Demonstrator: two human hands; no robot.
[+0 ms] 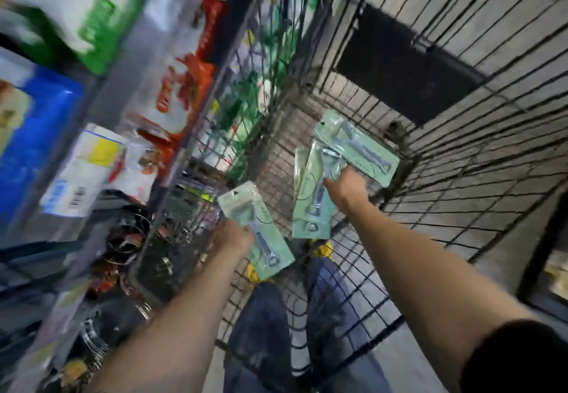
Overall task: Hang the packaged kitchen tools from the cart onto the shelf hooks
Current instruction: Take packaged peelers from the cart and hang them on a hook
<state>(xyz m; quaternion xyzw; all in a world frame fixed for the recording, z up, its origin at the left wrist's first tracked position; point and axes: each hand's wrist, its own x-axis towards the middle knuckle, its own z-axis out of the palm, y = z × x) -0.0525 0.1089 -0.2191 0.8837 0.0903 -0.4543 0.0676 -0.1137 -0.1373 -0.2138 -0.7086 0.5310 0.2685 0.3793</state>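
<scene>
I look down into a wire cart [436, 196]. My left hand [233, 239] grips a pale green card pack [261, 233] holding a metal kitchen tool, lifted over the cart's near left corner. My right hand [345, 190] reaches deeper into the basket and closes on a second green pack [310, 199] lying on the cart floor. A third green pack [359, 146] lies just beyond it, partly under the second. The shelf [129, 91] stands to the left; its hooks are lost in blur.
Blurred packaged goods in white, green, red and blue fill the shelf at left. Metal rings and dark utensils [129, 239] hang low on the shelf beside the cart. My legs in jeans [267, 331] show through the cart's mesh. Grey floor lies at right.
</scene>
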